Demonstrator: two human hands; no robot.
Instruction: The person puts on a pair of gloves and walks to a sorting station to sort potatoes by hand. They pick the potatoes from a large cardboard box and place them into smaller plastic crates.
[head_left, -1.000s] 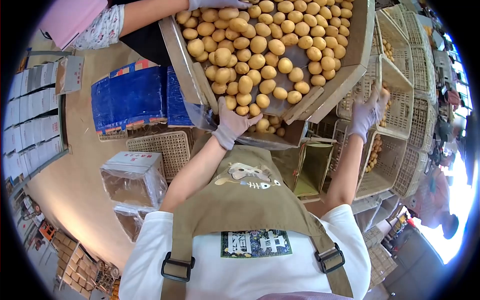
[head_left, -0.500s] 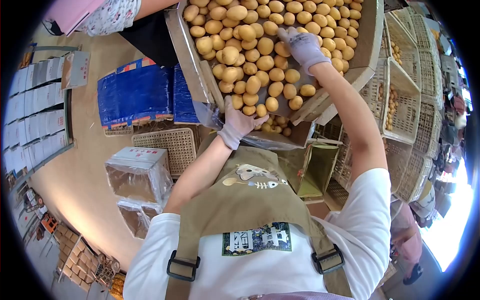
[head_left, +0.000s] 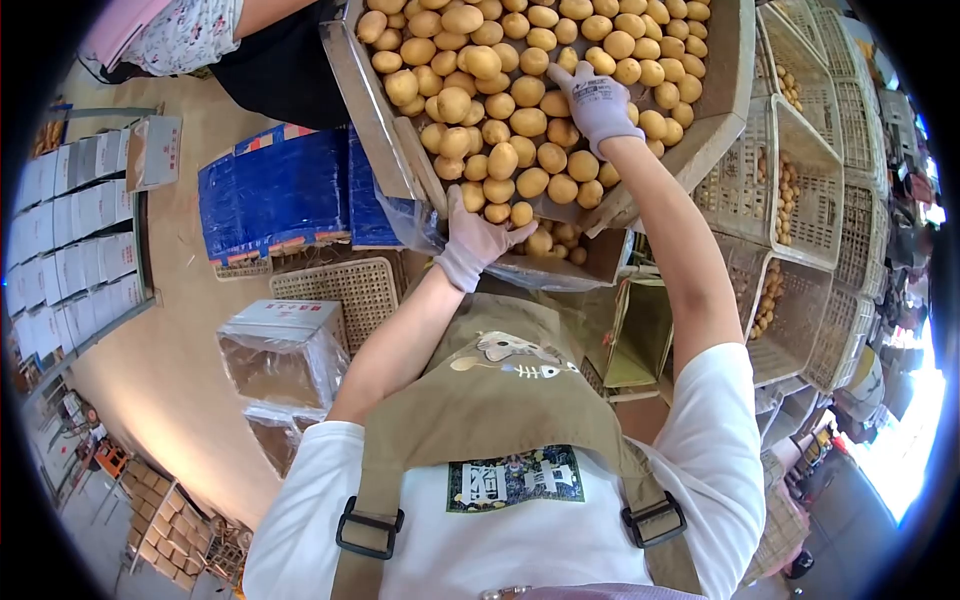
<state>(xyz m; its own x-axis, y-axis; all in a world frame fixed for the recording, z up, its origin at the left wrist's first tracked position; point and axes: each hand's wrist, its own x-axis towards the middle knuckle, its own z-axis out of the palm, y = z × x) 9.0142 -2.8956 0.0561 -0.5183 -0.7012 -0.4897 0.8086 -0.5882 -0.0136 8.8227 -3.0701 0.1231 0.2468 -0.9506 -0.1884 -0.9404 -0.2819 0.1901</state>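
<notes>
Many round yellow fruits [head_left: 527,122] lie in a tray with wooden sides [head_left: 372,110]. My left hand [head_left: 474,238], in a pale glove, rests at the tray's near opening, its fingers apart beside the lowest fruits. My right hand [head_left: 600,103], gloved too, lies over the fruits toward the right, fingers spread and touching some of them; nothing is held in it. Below the opening, more fruits sit in a box [head_left: 602,262] lined with clear plastic.
Stacked plastic crates [head_left: 808,200], some with fruits, stand on the right. Blue-covered boxes [head_left: 275,187], a wrapped carton [head_left: 283,345] and a crate [head_left: 345,290] are at left. Another person's arm and floral sleeve [head_left: 190,35] show at upper left.
My right hand has shifted slightly left and down with its fingers more spread. Some fruits near the opening have moved downward. My left hand has hardly moved.
</notes>
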